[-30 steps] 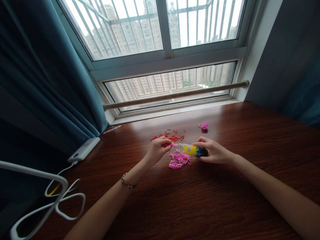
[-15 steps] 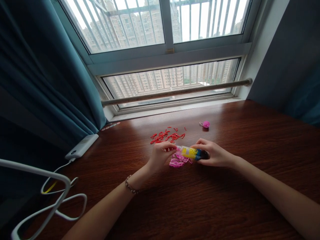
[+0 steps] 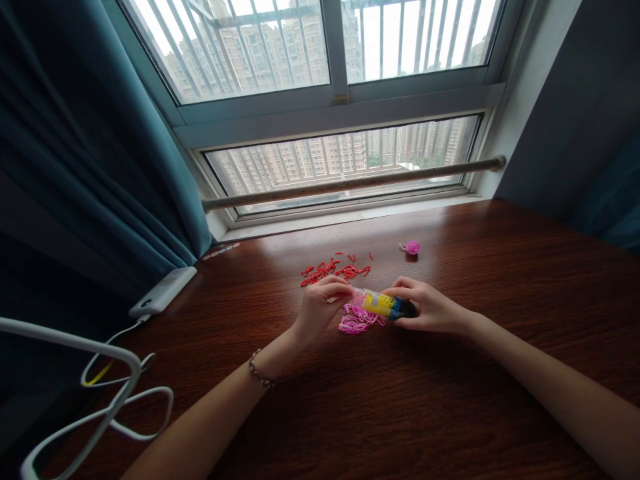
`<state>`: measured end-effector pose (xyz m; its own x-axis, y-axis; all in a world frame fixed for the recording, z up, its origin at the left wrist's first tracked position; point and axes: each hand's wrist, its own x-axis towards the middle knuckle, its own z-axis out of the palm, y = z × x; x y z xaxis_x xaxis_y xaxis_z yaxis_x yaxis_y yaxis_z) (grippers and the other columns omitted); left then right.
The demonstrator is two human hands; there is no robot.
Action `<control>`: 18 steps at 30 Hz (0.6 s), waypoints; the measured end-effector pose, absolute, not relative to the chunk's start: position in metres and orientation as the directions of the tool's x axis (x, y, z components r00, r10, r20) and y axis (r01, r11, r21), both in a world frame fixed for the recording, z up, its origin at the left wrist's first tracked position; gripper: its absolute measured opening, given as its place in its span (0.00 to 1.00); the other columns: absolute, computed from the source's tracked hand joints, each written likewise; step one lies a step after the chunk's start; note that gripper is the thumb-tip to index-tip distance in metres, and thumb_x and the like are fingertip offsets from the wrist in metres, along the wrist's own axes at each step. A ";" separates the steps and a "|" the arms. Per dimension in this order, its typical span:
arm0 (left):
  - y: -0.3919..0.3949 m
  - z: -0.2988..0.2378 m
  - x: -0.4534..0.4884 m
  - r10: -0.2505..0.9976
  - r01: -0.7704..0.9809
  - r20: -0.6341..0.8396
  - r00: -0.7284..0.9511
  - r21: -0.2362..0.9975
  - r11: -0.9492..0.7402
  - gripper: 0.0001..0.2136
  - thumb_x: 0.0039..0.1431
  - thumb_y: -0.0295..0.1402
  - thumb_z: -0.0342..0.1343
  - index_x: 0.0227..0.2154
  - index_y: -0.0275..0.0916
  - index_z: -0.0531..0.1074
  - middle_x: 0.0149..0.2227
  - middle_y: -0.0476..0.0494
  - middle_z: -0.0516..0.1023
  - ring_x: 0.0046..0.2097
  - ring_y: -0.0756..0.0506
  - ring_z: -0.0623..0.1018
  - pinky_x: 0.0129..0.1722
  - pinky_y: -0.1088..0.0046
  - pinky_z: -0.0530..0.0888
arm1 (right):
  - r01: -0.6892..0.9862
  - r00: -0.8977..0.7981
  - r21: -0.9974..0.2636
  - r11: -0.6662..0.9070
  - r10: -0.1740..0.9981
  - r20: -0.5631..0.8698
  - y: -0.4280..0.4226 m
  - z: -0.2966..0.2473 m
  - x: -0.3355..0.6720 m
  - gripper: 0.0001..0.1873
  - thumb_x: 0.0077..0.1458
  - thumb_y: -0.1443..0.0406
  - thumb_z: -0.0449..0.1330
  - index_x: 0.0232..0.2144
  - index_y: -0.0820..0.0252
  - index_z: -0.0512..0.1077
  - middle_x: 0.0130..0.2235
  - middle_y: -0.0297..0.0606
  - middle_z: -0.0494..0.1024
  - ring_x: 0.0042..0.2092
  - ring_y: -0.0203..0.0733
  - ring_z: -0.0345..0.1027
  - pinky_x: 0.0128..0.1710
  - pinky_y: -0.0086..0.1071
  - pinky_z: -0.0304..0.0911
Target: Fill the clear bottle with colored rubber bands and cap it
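Note:
A small clear tube point(image 3: 382, 303) packed with pink, yellow, blue and dark rubber bands lies on its side just above the wooden table point(image 3: 400, 400). My right hand point(image 3: 430, 308) is wrapped round its dark end. My left hand point(image 3: 320, 303) is pinched at the tube's open mouth, its fingertips on pink bands there. A loose heap of pink bands point(image 3: 356, 320) lies on the table right under the tube. Behind my left hand, a scatter of red bands point(image 3: 334, 269) is spread on the wood.
A small pink cap point(image 3: 412, 247) sits behind my right hand. At the far left lie a white power bank point(image 3: 163, 291) and looping white cables point(image 3: 115, 387). A teal curtain point(image 3: 100, 147) hangs on the left; a metal rail point(image 3: 350, 181) crosses the window.
My left hand came back from a pulled-out position to the tube's mouth and pinched there. The camera tilted a little, so everything sits slightly lower. My right hand kept hold of the tube.

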<state>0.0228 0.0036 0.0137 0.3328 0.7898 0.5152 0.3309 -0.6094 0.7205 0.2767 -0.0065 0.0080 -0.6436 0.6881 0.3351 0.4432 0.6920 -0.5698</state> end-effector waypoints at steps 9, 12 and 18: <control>0.003 0.014 0.020 0.766 0.350 0.554 0.326 0.682 -0.642 0.04 0.52 0.29 0.57 0.31 0.37 0.74 0.32 0.44 0.76 0.34 0.48 0.75 0.36 0.73 0.72 | 0.415 -0.637 -0.598 0.685 0.688 0.346 -0.007 0.011 0.276 0.22 0.47 0.62 0.63 0.46 0.58 0.68 0.39 0.39 0.67 0.38 0.41 0.64 0.39 0.31 0.61; 0.005 0.016 0.018 0.707 0.386 0.598 0.377 0.593 -0.707 0.04 0.53 0.30 0.56 0.30 0.38 0.75 0.32 0.44 0.76 0.35 0.48 0.73 0.36 0.71 0.70 | 0.404 -0.627 -0.611 0.681 0.692 0.358 -0.007 0.010 0.276 0.22 0.46 0.63 0.63 0.46 0.58 0.68 0.39 0.39 0.67 0.38 0.41 0.64 0.39 0.31 0.62; 0.004 0.021 0.019 0.659 0.435 0.605 0.447 0.496 -0.751 0.07 0.55 0.30 0.53 0.33 0.42 0.75 0.36 0.42 0.73 0.41 0.45 0.69 0.45 0.64 0.66 | 0.391 -0.616 -0.632 0.669 0.701 0.360 -0.007 0.011 0.277 0.23 0.46 0.65 0.63 0.47 0.57 0.68 0.39 0.38 0.67 0.39 0.41 0.64 0.40 0.32 0.62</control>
<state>0.0187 0.0044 0.0211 0.4473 0.6588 0.6049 0.4353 -0.7512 0.4962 0.2769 -0.0066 0.0112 -0.6159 0.7007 0.3602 0.3910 0.6688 -0.6324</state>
